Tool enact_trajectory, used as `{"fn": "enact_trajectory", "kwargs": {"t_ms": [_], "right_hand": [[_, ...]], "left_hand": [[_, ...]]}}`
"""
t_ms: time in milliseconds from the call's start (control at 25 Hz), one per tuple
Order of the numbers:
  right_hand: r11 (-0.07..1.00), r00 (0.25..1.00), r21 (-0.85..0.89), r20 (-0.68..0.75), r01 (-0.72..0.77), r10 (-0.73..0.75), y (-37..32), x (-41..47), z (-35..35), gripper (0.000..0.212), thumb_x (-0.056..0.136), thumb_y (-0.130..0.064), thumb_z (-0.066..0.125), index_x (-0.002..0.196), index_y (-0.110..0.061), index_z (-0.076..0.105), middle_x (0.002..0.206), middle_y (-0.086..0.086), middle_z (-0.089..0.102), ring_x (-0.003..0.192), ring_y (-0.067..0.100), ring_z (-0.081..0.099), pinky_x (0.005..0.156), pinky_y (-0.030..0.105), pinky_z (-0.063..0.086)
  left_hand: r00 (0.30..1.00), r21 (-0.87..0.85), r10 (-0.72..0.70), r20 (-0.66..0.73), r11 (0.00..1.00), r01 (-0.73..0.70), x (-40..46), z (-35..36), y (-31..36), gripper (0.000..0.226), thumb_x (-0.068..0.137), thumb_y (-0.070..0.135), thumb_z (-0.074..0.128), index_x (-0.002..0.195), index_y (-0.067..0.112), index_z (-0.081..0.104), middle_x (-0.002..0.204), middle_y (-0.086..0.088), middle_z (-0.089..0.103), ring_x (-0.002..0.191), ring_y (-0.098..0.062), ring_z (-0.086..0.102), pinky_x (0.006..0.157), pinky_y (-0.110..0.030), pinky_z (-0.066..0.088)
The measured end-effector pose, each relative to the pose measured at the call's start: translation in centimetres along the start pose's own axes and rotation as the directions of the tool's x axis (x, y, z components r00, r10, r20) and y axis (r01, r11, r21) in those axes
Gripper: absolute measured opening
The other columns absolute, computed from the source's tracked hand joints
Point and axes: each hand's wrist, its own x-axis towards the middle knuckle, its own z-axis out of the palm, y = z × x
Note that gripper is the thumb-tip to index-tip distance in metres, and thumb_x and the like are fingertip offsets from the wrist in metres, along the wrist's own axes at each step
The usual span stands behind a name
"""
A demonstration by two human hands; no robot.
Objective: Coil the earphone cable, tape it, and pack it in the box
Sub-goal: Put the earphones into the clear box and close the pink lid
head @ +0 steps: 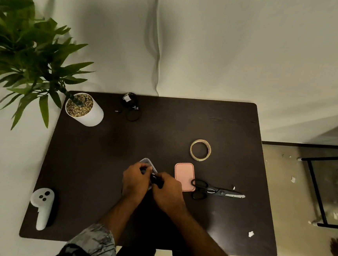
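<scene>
Over a clear box (148,162) at the table's near edge, left hand (135,181) and right hand (166,191) pinch a coiled earphone cable (155,179), apparently packing it; pink lid (184,175) waits beside.

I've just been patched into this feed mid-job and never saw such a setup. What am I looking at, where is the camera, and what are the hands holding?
There is no machine: a person works bare-handed, filmed by one wide-angle camera on their head, looking down at a dark brown table. The left hand and right hand meet over a clear plastic box, together gripping a black earphone bundle. Beside them lie a pink rectangular lid, black-handled scissors and a roll of clear tape. At the far edge lies another black earphone cable next to a white potted plant. Near left sits a white handheld controller.
</scene>
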Motion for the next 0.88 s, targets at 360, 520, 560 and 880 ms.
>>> {"fn": "enact_trajectory", "kwargs": {"t_ms": [360,520,560,880], "right_hand": [[0.979,0.994,-0.179,0.066,0.096,-0.085,-2.0,1.4,1.7,0.047,0.103,-0.016,0.063,0.149,-0.018,0.049,0.149,0.007,0.061,0.138,0.024,0.058,0.115,0.042,0.050],[0.938,0.987,-0.330,0.152,0.104,-0.057,-2.2,2.3,2.5,0.052,0.104,-0.014,0.061,0.153,-0.019,0.046,0.150,0.008,0.058,0.138,0.026,0.057,0.117,0.044,0.047],[0.920,0.985,-0.376,0.163,0.110,-0.051,-2.2,2.4,2.5,0.054,0.103,-0.014,0.063,0.154,-0.019,0.045,0.148,0.009,0.060,0.135,0.027,0.058,0.114,0.045,0.049],[0.768,0.974,-0.598,0.154,0.228,-0.168,-0.7,2.2,2.0,0.041,0.104,-0.018,0.062,0.143,-0.011,0.053,0.143,0.014,0.058,0.129,0.030,0.060,0.104,0.042,0.053]], "left_hand": [[0.999,-0.019,-0.007,0.034,1.000,0.007,0.5,-1.4,-0.8,0.030,0.107,0.012,0.041,0.111,0.020,0.070,0.100,0.008,0.066,0.074,0.007,0.053,0.072,-0.011,0.044],[1.000,-0.035,-0.005,0.001,0.999,0.005,0.7,-1.6,-1.4,0.033,0.105,0.009,0.044,0.123,0.018,0.070,0.106,0.009,0.066,0.089,-0.001,0.055,0.065,-0.001,0.036],[1.000,-0.028,0.002,-0.015,1.000,-0.003,0.8,-1.5,-1.8,0.033,0.104,0.010,0.046,0.127,0.017,0.069,0.112,0.004,0.071,0.092,-0.002,0.056,0.065,0.000,0.035],[0.997,0.045,0.074,-0.022,0.996,-0.072,-0.8,-0.7,-2.7,0.024,0.098,0.021,0.063,0.120,0.021,0.072,0.114,-0.001,0.073,0.100,-0.013,0.067,0.082,-0.019,0.048]]}}
